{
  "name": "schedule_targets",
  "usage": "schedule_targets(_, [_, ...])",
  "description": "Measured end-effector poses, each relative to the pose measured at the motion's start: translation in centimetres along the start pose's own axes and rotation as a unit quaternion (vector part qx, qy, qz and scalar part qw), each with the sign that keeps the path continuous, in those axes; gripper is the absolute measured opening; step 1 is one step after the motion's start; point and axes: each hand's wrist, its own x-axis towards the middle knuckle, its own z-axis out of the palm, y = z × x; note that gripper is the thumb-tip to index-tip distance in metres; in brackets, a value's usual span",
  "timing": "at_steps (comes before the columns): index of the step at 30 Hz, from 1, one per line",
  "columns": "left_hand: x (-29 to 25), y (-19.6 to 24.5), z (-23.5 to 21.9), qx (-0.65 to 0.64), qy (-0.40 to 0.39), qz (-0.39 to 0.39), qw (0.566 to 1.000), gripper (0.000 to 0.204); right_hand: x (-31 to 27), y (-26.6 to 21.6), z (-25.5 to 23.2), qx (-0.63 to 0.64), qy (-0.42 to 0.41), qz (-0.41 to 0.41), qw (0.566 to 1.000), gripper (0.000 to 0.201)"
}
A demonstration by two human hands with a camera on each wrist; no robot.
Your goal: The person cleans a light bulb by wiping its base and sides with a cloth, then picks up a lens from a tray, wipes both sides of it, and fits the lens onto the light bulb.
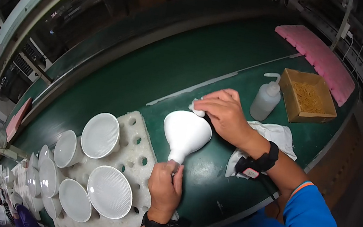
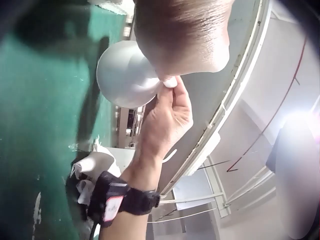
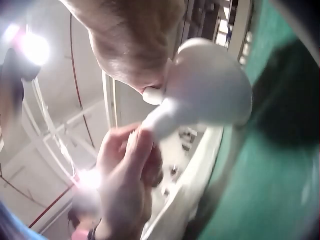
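Observation:
A white reflector light bulb [image 1: 187, 130] is held over the green table, its wide end pointing away from the person. My left hand [image 1: 164, 189] grips it by the base, and the fingers cover most of that end. At the far rim, my right hand [image 1: 228, 119] pinches a small white wad [image 1: 197, 111] against the bulb. In the left wrist view the bulb's rounded side [image 2: 125, 75] shows, with the right fingers close by it. The right wrist view shows the left hand [image 3: 127, 175] curled round the narrow end.
Several finished-looking bulbs [image 1: 100, 135] stand face up in a holed foam tray [image 1: 134, 172] at left. To the right are a squeeze bottle [image 1: 265, 102], a cardboard box [image 1: 296, 112] of thin yellowish pieces, a white cloth [image 1: 282, 138] under the right forearm, and pink foam [image 1: 319, 54].

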Motion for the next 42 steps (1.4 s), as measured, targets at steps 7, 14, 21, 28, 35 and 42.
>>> schedule_targets(7, [-0.7,0.4,0.0,-0.143,0.024,-0.235,0.961,0.03,-3.2,-0.4,0.3,0.076,0.021,0.072,0.994,0.025])
schedule_targets(14, [-0.9,-0.4,0.4,-0.073,0.037,-0.114,0.99,0.032,-2.6,-6.3,0.6,0.031,0.027,-0.148,0.988,0.023])
schedule_targets(21, [-0.6,0.3,-0.5,-0.044,0.025,-0.128,0.99,0.027,-1.9,-0.4,-2.1,0.028,0.052,0.001,0.998,0.028])
schedule_targets(28, [-1.0,-0.2,-0.2,-0.117,0.048,-0.222,0.967,0.026,-3.0,3.1,-19.1,-0.211,0.191,0.059,0.957,0.028])
schedule_targets(35, [-0.7,-1.0,-0.1,-0.124,0.089,-0.215,0.965,0.023,-9.7,16.3,-20.7,-0.203,0.021,0.249,0.947,0.022])
schedule_targets(42, [-0.7,-1.5,0.4,-0.156,0.123,-0.221,0.955,0.019,-12.0,15.2,-22.3,-0.082,-0.129,0.27,0.951,0.05])
